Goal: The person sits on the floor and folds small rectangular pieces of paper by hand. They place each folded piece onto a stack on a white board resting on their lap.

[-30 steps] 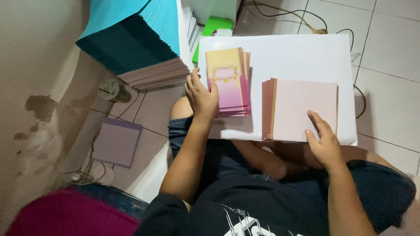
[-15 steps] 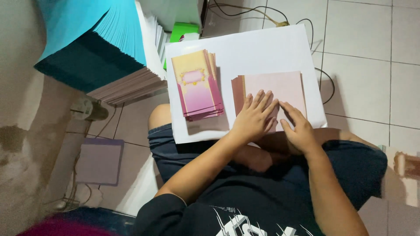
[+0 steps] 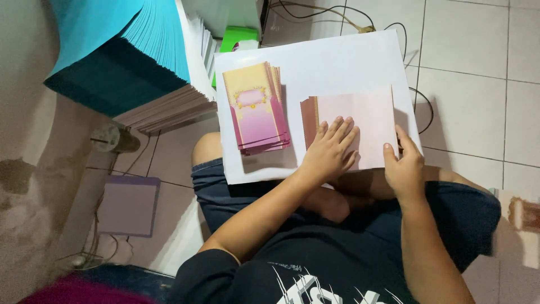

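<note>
The left hand (image 3: 331,151) lies open and flat on the pale pink paper sheet (image 3: 365,121); the right hand (image 3: 404,169) pinches its right edge. Thin, light and floppy, the sheet probably handles best by its edges.

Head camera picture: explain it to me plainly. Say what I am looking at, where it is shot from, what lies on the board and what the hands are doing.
There is no machine here. A person sits with a white board across the lap, and the camera is worn on the head, so it looks straight down at their own arms.

On the board lie two piles. The stack of printed cards, yellow above and pink below, lies apart from both hands. Beside it is the pale pink stack with brownish edges.

The left hand lies flat on the pale pink stack, fingers spread. The right hand touches that stack's right edge with its thumb. Neither hand lifts anything clear.

Off the board, at upper left, sits a tall pile of teal sheets. Cables run over the tiled floor.
</note>
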